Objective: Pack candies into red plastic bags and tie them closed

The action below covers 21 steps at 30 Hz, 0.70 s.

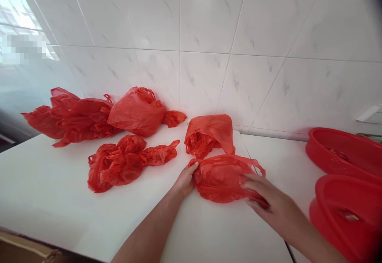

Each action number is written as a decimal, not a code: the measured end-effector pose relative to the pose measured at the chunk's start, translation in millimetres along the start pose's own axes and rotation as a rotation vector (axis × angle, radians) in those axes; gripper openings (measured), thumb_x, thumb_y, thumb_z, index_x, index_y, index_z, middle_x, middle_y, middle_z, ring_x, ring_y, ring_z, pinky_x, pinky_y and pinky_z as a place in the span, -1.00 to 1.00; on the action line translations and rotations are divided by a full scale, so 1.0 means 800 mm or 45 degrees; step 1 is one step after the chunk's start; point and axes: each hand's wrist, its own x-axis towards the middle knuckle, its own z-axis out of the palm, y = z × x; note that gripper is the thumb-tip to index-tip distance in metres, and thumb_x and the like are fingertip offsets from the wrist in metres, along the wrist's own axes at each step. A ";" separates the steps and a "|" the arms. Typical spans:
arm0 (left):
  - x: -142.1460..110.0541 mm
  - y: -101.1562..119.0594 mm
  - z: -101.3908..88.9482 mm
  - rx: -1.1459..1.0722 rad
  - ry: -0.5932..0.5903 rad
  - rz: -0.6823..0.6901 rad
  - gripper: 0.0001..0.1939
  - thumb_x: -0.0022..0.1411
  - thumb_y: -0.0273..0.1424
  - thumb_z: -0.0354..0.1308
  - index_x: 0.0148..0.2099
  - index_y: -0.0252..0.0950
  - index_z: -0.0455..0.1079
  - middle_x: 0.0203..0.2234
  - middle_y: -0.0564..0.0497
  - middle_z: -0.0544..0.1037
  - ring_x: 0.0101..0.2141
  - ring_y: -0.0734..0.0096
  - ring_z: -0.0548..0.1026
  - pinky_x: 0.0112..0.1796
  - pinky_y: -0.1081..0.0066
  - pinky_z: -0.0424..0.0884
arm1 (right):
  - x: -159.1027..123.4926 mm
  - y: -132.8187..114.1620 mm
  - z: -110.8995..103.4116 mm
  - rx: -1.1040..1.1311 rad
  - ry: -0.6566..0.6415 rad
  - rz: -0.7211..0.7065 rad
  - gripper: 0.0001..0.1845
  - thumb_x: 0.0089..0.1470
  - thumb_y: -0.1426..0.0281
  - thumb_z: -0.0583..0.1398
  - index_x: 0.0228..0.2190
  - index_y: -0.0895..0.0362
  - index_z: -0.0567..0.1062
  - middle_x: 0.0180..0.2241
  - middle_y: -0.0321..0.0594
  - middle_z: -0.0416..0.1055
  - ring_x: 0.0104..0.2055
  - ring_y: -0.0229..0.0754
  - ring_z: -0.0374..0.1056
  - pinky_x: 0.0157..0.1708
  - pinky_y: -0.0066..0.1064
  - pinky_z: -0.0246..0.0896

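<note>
A translucent red plastic bag (217, 178) lay on a white tabletop (59, 203), its left side pinched by the left hand (185, 180), best kept steady; at its right, the blurred right hand (276, 204) clasped a small red item (260, 201).

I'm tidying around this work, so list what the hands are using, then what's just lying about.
In use:
red plastic bag, held by left hand
small item in the blurred right hand

Untouched, probably just lying about:
other red bags
red basins
cardboard, lower left
</note>
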 end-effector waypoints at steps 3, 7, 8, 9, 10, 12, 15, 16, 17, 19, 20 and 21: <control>-0.002 0.001 0.001 0.014 -0.030 -0.007 -0.73 0.14 -0.27 0.21 -0.14 -0.29 0.39 -0.21 -0.12 0.57 -0.22 0.28 0.55 -0.16 0.34 0.46 | 0.041 -0.001 0.054 0.207 -0.074 0.236 -0.67 0.02 0.26 0.13 -0.12 -0.10 0.40 0.05 -0.29 0.31 -0.08 -0.11 0.38 -0.17 -0.26 0.37; -0.004 0.003 0.003 0.048 -0.090 0.001 -0.69 0.16 -0.24 0.19 -0.11 -0.31 0.39 -0.17 -0.16 0.56 -0.18 0.25 0.54 -0.14 0.30 0.46 | 0.074 0.007 0.099 0.313 0.124 0.533 -0.26 -0.12 0.17 0.24 0.11 0.05 0.23 0.12 -0.07 0.21 -0.04 0.02 0.35 -0.10 -0.13 0.33; -0.004 0.003 0.004 0.053 -0.096 0.004 -0.69 0.16 -0.23 0.18 -0.10 -0.31 0.38 -0.17 -0.15 0.56 -0.18 0.26 0.54 -0.15 0.31 0.46 | 0.076 0.009 0.103 0.357 0.162 0.554 -0.16 -0.15 0.15 0.26 0.16 0.07 0.17 0.15 -0.04 0.18 -0.03 0.03 0.34 -0.09 -0.13 0.32; -0.004 0.003 0.004 0.058 -0.096 0.000 -0.68 0.16 -0.23 0.18 -0.10 -0.31 0.38 -0.19 -0.14 0.56 -0.19 0.27 0.54 -0.16 0.32 0.46 | 0.075 0.010 0.105 0.401 0.196 0.555 -0.12 -0.16 0.15 0.27 0.18 0.07 0.13 0.17 -0.05 0.15 0.00 0.03 0.32 -0.07 -0.14 0.31; -0.004 0.004 0.004 0.059 -0.093 -0.006 -0.68 0.16 -0.24 0.19 -0.09 -0.30 0.38 -0.21 -0.13 0.56 -0.21 0.28 0.55 -0.17 0.33 0.46 | 0.073 0.011 0.104 0.443 0.231 0.552 -0.12 -0.14 0.15 0.26 0.19 0.04 0.12 0.18 -0.07 0.13 0.04 0.03 0.30 -0.05 -0.15 0.30; -0.004 0.005 0.004 0.055 -0.080 -0.022 -0.69 0.15 -0.25 0.20 -0.09 -0.28 0.37 -0.24 -0.09 0.57 -0.25 0.32 0.56 -0.20 0.36 0.47 | 0.062 0.010 0.097 0.520 0.273 0.553 -0.24 -0.08 0.15 0.21 0.16 0.00 0.16 0.19 -0.14 0.13 0.13 0.01 0.21 -0.01 -0.18 0.28; -0.004 0.007 0.006 0.036 -0.059 -0.038 -0.71 0.14 -0.28 0.21 -0.10 -0.27 0.37 -0.25 -0.06 0.58 -0.25 0.32 0.56 -0.21 0.37 0.48 | 0.034 0.006 0.072 0.552 0.287 0.527 -0.44 -0.01 0.16 0.17 0.06 -0.03 0.29 0.16 -0.19 0.17 0.17 -0.01 0.16 0.02 -0.20 0.27; -0.005 0.008 0.006 0.030 -0.056 -0.038 -0.70 0.14 -0.28 0.21 -0.09 -0.28 0.37 -0.24 -0.07 0.58 -0.23 0.31 0.55 -0.20 0.36 0.48 | 0.022 0.005 0.059 0.515 0.312 0.486 -0.49 0.01 0.16 0.16 0.02 -0.04 0.33 0.17 -0.20 0.17 0.17 -0.03 0.17 0.03 -0.20 0.26; -0.005 0.009 0.007 0.029 -0.055 -0.043 -0.70 0.14 -0.29 0.21 -0.08 -0.28 0.38 -0.22 -0.08 0.57 -0.21 0.30 0.55 -0.18 0.35 0.48 | 0.010 0.005 0.043 0.449 0.370 0.435 -0.54 0.01 0.15 0.16 -0.03 -0.04 0.37 0.17 -0.23 0.15 0.17 -0.03 0.17 0.04 -0.20 0.25; -0.006 0.010 0.009 0.033 -0.051 -0.046 -0.68 0.13 -0.32 0.22 -0.06 -0.29 0.37 -0.21 -0.09 0.58 -0.20 0.28 0.55 -0.18 0.34 0.49 | -0.015 0.010 0.003 0.251 0.546 0.382 -0.60 0.00 0.13 0.17 -0.10 -0.05 0.42 0.17 -0.26 0.15 0.14 -0.03 0.19 0.06 -0.18 0.23; -0.006 0.010 0.009 0.044 -0.038 -0.052 -0.68 0.12 -0.33 0.23 -0.07 -0.29 0.38 -0.24 -0.09 0.58 -0.22 0.28 0.56 -0.20 0.35 0.49 | -0.027 0.015 -0.022 0.139 0.639 0.404 -0.61 -0.01 0.12 0.17 -0.13 -0.04 0.44 0.16 -0.25 0.18 0.11 -0.02 0.23 0.04 -0.15 0.24; -0.006 0.011 0.010 0.059 -0.024 -0.062 -0.69 0.12 -0.35 0.23 -0.08 -0.30 0.38 -0.28 -0.08 0.59 -0.25 0.29 0.56 -0.22 0.36 0.50 | -0.038 0.022 -0.047 0.024 0.706 0.475 -0.60 -0.02 0.10 0.17 -0.13 -0.04 0.44 0.12 -0.23 0.23 0.05 -0.01 0.29 0.00 -0.13 0.27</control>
